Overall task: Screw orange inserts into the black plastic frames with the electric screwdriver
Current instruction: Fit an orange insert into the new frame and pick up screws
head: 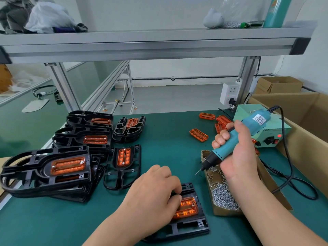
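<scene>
Stacking up at my far left, finished black frames (46,171) already carry screwed-in inserts, several piles deep. At centre my left hand (152,190) curls its fingers onto the orange insert (188,206) seated in the frame (191,226) before me; whether its screws are in, I cannot tell. Beyond, loose inserts (198,134) wait on the mat, so plenty remains, I judge. Right of the screw box (223,213), my right hand (236,153) grips the electric screwdriver (229,146), its tip raised clear of the work.

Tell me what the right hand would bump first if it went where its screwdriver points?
Probably the black frame under the left hand, near its top corner; depth is unclear, maybe the green mat.
</scene>
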The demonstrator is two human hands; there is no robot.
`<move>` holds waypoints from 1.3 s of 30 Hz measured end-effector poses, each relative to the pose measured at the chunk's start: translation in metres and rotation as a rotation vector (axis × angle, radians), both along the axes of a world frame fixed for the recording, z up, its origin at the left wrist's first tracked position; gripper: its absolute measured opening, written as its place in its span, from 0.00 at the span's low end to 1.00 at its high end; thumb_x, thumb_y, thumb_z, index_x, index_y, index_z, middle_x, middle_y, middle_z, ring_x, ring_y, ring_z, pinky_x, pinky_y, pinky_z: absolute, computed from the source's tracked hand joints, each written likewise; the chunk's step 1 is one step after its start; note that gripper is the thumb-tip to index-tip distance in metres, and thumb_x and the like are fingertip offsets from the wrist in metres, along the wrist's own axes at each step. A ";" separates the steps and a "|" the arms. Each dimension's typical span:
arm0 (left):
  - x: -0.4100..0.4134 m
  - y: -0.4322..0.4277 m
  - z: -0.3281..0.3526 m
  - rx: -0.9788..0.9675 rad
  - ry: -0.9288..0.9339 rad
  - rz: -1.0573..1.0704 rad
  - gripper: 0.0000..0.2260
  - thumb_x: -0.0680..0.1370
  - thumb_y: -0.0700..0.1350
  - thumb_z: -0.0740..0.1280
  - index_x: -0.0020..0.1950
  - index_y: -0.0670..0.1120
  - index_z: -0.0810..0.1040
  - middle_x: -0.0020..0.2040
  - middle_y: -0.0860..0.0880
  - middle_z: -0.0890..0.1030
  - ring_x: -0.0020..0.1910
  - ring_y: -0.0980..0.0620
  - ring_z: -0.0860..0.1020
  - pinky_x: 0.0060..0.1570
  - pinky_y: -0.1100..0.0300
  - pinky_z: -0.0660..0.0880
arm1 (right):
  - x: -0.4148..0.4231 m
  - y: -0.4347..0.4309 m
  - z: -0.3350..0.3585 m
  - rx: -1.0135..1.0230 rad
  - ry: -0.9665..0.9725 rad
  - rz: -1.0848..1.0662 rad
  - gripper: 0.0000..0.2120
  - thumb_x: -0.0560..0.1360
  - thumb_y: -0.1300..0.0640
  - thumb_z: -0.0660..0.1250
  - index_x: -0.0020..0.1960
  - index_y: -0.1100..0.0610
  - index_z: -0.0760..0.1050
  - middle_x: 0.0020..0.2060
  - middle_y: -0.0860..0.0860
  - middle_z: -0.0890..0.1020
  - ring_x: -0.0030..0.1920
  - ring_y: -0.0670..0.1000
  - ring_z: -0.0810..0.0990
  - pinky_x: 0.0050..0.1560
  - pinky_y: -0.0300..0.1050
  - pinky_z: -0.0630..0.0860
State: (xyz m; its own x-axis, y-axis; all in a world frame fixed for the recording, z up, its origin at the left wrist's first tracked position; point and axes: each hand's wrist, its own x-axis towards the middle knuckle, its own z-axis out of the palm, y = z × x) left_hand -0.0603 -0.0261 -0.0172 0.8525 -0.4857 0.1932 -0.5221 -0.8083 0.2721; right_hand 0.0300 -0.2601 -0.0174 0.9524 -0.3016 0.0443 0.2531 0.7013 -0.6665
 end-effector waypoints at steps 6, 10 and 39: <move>0.001 0.012 0.007 -0.080 0.167 -0.100 0.07 0.80 0.59 0.65 0.56 0.62 0.79 0.57 0.66 0.68 0.65 0.61 0.65 0.62 0.63 0.67 | 0.000 -0.001 0.000 0.005 -0.006 0.007 0.10 0.83 0.50 0.67 0.46 0.54 0.75 0.32 0.49 0.72 0.30 0.47 0.71 0.32 0.41 0.73; 0.003 0.015 0.004 -0.011 0.285 -0.139 0.11 0.79 0.63 0.67 0.60 0.64 0.78 0.65 0.68 0.64 0.70 0.66 0.61 0.69 0.60 0.65 | -0.001 0.000 0.000 0.005 -0.004 0.001 0.09 0.83 0.50 0.67 0.47 0.54 0.75 0.32 0.48 0.73 0.30 0.47 0.71 0.32 0.40 0.74; 0.009 -0.095 0.022 0.256 -0.240 -0.303 0.06 0.83 0.53 0.66 0.54 0.53 0.80 0.52 0.53 0.81 0.56 0.47 0.72 0.47 0.53 0.65 | 0.006 -0.030 0.015 0.169 -0.004 -0.295 0.11 0.82 0.50 0.68 0.45 0.54 0.72 0.32 0.49 0.72 0.31 0.48 0.72 0.35 0.42 0.72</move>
State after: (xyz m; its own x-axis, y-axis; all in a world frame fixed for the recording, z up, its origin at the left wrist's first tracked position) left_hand -0.0512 -0.1212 0.0047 0.6105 -0.7639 0.2092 -0.7690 -0.6349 -0.0742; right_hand 0.0358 -0.2902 -0.0026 0.8229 -0.5676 -0.0260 0.4640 0.6977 -0.5458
